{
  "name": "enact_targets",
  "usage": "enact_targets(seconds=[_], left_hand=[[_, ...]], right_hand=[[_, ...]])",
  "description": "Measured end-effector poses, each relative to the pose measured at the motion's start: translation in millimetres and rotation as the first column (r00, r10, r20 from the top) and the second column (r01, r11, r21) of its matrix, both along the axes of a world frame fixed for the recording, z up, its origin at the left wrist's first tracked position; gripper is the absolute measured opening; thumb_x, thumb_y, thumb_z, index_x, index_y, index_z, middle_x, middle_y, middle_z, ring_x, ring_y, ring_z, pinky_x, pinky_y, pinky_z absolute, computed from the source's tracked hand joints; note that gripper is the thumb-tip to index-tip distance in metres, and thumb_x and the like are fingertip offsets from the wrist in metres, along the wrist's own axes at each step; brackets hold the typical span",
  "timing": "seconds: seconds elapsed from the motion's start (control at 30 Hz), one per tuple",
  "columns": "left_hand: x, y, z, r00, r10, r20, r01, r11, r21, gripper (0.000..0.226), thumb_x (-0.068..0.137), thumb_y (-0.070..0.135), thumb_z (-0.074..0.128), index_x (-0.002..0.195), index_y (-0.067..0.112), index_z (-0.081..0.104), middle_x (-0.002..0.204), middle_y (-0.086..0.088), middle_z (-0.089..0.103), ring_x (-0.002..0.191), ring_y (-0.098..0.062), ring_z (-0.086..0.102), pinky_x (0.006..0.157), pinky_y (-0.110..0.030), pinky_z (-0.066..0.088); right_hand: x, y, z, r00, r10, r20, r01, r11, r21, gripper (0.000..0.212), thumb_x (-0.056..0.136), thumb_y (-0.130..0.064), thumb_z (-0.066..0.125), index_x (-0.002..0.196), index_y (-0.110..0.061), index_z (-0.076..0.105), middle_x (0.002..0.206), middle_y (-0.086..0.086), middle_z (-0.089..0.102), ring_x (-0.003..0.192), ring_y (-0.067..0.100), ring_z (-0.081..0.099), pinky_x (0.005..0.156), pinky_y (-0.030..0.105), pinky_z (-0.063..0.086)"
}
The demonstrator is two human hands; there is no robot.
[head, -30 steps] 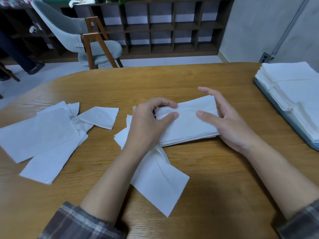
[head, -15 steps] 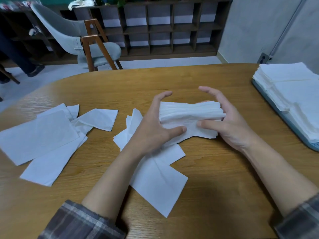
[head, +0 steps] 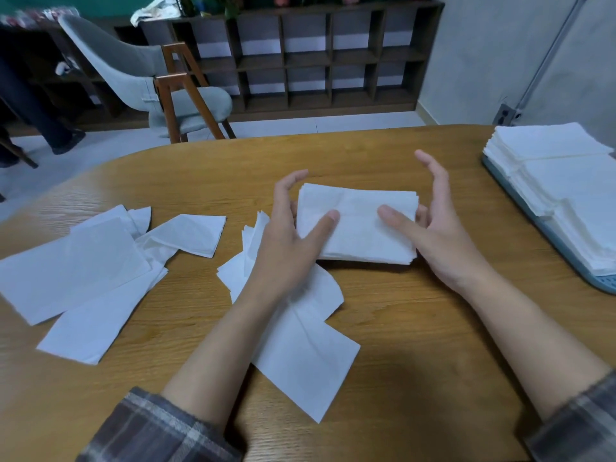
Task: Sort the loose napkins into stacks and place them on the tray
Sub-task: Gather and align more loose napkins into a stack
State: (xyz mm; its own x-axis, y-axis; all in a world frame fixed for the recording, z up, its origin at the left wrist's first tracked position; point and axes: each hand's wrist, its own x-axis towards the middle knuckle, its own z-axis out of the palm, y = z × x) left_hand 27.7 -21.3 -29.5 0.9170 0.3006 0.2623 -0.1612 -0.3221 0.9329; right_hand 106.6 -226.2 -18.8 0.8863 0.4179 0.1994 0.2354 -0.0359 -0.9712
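White napkin stack (head: 358,228) gripped at either end by left hand (head: 286,245) and right hand (head: 436,238) at bench (head: 400,315) centre; tray (head: 598,281) at right edge.

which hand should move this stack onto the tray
Right. The right hand pinches the stack on its tray-side edge, and the tray lies to the right; the left hand would probably reach across.

A wooden bench (head: 383,328) with a rounded far edge fills the foreground. Beyond it, a grey upholstered chair (head: 140,71) on wooden legs stands far left on a pale floor (head: 300,123), in front of a dark cubbyhole shelf unit (head: 316,58). A wall socket (head: 505,115) and a conduit (head: 550,51) sit on the grey wall, far right.
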Motion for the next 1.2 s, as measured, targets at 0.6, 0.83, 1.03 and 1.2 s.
enact_targets(seconds=[0.6,0.83,1.03,1.2], left_hand=[[-3.8,10.5,10.3,0.974,-0.227,0.0,0.224,0.959,0.173,0.029,0.113,0.028,0.05,0.141,0.034,0.051,0.126,0.022,0.059,0.086,-0.026,0.057,0.076,-0.04,0.046],[-7.7,23.7,13.5,0.885,-0.228,-0.407,0.391,0.838,0.381,0.109,0.077,0.039,0.095,0.152,0.065,0.02,0.113,0.012,0.059,0.094,-0.005,0.059,0.081,-0.016,0.049],[-7.9,27.7,12.9,0.867,-0.268,-0.42,0.413,0.858,0.304,0.082,0.076,0.014,0.096,0.142,0.043,0.056,0.091,0.003,0.073,0.071,-0.01,0.063,0.072,-0.024,0.055],[-7.2,25.3,13.3,0.894,-0.261,-0.364,0.386,0.86,0.334,0.01,0.095,0.024,0.079,0.101,0.032,0.081,0.081,0.003,0.065,0.065,-0.003,0.05,0.064,-0.015,0.041]], right_hand=[[12.1,-6.9,-4.9,0.965,0.189,-0.182,-0.172,0.979,0.106,0.041,0.086,-0.018,0.077,0.127,-0.027,0.076,0.134,-0.01,0.071,0.131,0.014,0.062,0.112,0.035,0.047],[18.9,-9.8,-12.3,0.998,-0.065,-0.016,0.064,0.997,-0.031,0.039,0.092,-0.002,0.074,0.116,-0.033,0.08,0.129,-0.018,0.073,0.13,0.0,0.059,0.121,0.041,0.04],[18.2,-10.1,-13.3,0.992,-0.123,0.032,0.125,0.991,-0.052,0.039,0.093,-0.004,0.073,0.117,-0.035,0.079,0.128,-0.021,0.072,0.13,-0.002,0.058,0.121,0.041,0.039],[14.6,-8.2,-8.7,0.994,-0.096,0.051,0.1,0.991,-0.084,0.036,0.094,-0.005,0.072,0.118,-0.032,0.078,0.125,-0.024,0.072,0.127,-0.006,0.058,0.119,0.032,0.039]])
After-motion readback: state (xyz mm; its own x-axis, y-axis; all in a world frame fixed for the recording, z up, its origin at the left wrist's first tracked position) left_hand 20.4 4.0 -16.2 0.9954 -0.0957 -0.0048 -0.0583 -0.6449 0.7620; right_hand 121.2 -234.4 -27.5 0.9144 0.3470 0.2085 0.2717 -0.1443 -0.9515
